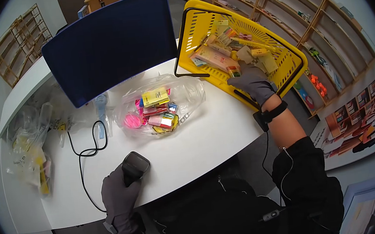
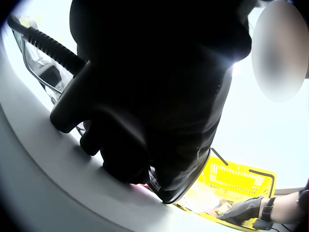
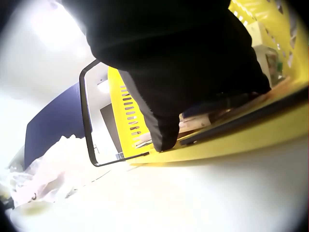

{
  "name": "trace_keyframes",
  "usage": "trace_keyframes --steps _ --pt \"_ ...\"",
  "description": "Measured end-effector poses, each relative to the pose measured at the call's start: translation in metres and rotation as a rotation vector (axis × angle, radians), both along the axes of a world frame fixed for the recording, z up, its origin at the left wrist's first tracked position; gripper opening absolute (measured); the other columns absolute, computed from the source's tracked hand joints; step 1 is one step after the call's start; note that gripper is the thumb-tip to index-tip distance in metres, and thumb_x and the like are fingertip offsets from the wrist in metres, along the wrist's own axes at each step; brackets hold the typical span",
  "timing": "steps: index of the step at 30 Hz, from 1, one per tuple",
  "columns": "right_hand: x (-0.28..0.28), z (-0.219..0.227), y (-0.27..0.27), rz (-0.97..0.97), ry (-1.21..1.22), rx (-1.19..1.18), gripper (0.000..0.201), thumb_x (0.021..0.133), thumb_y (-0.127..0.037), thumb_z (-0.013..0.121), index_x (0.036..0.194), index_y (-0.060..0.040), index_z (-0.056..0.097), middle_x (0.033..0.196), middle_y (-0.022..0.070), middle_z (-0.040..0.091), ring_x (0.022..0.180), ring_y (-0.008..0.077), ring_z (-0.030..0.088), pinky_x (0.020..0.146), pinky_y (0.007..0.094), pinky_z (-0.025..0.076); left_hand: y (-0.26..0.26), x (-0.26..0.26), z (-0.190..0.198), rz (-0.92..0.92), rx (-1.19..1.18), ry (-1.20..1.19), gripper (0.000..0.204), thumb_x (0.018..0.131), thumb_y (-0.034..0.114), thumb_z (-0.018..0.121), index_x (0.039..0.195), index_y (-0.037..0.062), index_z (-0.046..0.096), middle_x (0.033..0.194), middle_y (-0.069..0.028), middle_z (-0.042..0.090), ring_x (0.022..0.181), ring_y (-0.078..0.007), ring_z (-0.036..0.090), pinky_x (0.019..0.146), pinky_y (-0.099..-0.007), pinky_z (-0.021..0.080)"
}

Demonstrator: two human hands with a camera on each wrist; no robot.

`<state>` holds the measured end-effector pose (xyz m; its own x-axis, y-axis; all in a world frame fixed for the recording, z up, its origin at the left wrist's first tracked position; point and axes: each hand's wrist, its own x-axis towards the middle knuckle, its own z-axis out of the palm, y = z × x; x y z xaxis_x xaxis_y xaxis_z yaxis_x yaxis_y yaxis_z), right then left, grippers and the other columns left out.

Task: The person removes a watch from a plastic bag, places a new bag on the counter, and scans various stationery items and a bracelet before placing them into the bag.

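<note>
Scanner in our left hand, right hand in the yellow basket.

Our left hand (image 1: 119,198) grips the black barcode scanner (image 1: 134,166) at 7 o'clock on the white counter (image 1: 208,137). Our right hand (image 1: 253,84), at 2 o'clock, reaches into the tilted yellow basket (image 1: 196,29) among stationery packets (image 1: 212,57); we cannot tell whether it grasps one. Between them, at centre, lies a clear plastic bag (image 1: 185,92) of coloured items, a dark blue panel (image 1: 109,45) at 12 o'clock behind it.

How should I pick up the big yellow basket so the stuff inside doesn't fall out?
Grip the black handle at the middle of its bar, from above. The yellow basket leans tilted on the white counter, so level it first; the right hand is reaching among the packets inside.
</note>
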<state>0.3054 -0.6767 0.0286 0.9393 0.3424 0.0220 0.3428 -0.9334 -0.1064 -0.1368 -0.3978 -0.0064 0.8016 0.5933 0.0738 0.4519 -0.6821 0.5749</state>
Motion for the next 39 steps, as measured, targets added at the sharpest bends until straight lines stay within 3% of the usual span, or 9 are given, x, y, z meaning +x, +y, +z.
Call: trace_keyframes --steps 10,21,24,27,29,31,33,37,39 --pt "0.026 -0.049 -0.001 -0.055 -0.028 -0.051 0.111 0.084 -0.062 0.08 0.171 -0.0022 0.044 0.153 0.0278 0.069 0.137 0.0424 0.071 0.116 0.0491 0.055 0.001 -0.001 -0.003 0.018 -0.004 0.017 0.041 0.082 0.021 0.088 0.121 0.008 0.084 0.094 -0.0182 0.083 0.085 -0.0409 0.08 0.075 -0.0473 0.061" --pt "0.021 -0.056 -0.032 0.039 -0.219 -0.024 0.059 0.104 -0.028 0.065 0.16 -0.0151 0.059 0.12 0.0262 0.08 0.113 0.0431 0.079 0.094 0.0531 0.061 0.0 0.002 -0.002 0.014 -0.036 0.011 0.041 0.082 0.021 0.088 0.121 0.0088 0.084 0.093 -0.0178 0.082 0.085 -0.0407 0.08 0.075 -0.0474 0.061" --pt "-0.026 -0.015 -0.022 0.034 -0.357 0.111 0.054 0.104 -0.027 0.066 0.156 -0.0145 0.064 0.113 0.023 0.081 0.107 0.0399 0.079 0.088 0.0498 0.062 0.002 0.0 0.0 0.046 -0.025 0.038 0.042 0.082 0.022 0.087 0.122 0.0091 0.083 0.093 -0.0174 0.083 0.086 -0.0414 0.079 0.075 -0.048 0.061" --pt "-0.075 0.009 -0.017 0.067 -0.161 0.396 0.049 0.102 -0.024 0.068 0.15 -0.0126 0.069 0.112 0.0223 0.079 0.105 0.0401 0.078 0.086 0.0489 0.063 0.003 -0.001 -0.001 0.026 -0.079 0.027 0.043 0.083 0.027 0.087 0.123 0.0103 0.082 0.093 -0.017 0.082 0.086 -0.0424 0.079 0.076 -0.0495 0.062" --pt "-0.098 -0.007 -0.023 0.308 0.005 0.988 0.043 0.1 -0.007 0.069 0.143 -0.0096 0.073 0.118 0.0215 0.076 0.104 0.0403 0.076 0.086 0.0472 0.064 0.005 -0.004 -0.007 0.058 -0.037 0.044 0.044 0.083 0.028 0.087 0.124 0.0113 0.082 0.093 -0.0168 0.082 0.087 -0.0425 0.079 0.076 -0.0499 0.062" --pt "-0.12 -0.027 -0.038 0.283 0.292 0.823 0.043 0.096 0.009 0.072 0.137 -0.0046 0.075 0.131 0.0199 0.074 0.112 0.0368 0.077 0.094 0.0421 0.063 0.005 -0.004 -0.011 0.043 0.032 0.052 0.045 0.084 0.03 0.086 0.125 0.0131 0.081 0.093 -0.0164 0.082 0.088 -0.0427 0.079 0.077 -0.0507 0.062" --pt "-0.156 -0.043 -0.027 0.669 0.157 0.806 0.041 0.094 0.011 0.079 0.132 -0.0019 0.077 0.135 0.0167 0.074 0.115 0.0309 0.077 0.096 0.038 0.063 0.005 -0.002 -0.004 0.056 0.011 0.061 0.045 0.084 0.03 0.086 0.126 0.0139 0.081 0.093 -0.0164 0.082 0.088 -0.0425 0.079 0.077 -0.0509 0.062" --pt "-0.192 -0.075 -0.006 0.701 0.516 0.976 0.043 0.095 0.005 0.084 0.137 -0.0012 0.074 0.136 0.015 0.074 0.116 0.0252 0.078 0.095 0.037 0.064 -0.002 0.0 0.003 0.054 -0.028 0.084 0.046 0.083 0.03 0.088 0.126 0.0148 0.082 0.095 -0.0165 0.082 0.089 -0.0414 0.079 0.078 -0.0502 0.062" --pt "-0.199 -0.089 -0.001 0.527 0.8 1.09 0.046 0.096 0.005 0.085 0.14 -0.0016 0.073 0.138 0.0152 0.073 0.115 0.0242 0.078 0.095 0.0364 0.064 -0.003 0.0 0.006 0.072 -0.006 0.093 0.047 0.082 0.03 0.091 0.126 0.0136 0.083 0.099 -0.0165 0.082 0.089 -0.04 0.079 0.079 -0.0482 0.061"
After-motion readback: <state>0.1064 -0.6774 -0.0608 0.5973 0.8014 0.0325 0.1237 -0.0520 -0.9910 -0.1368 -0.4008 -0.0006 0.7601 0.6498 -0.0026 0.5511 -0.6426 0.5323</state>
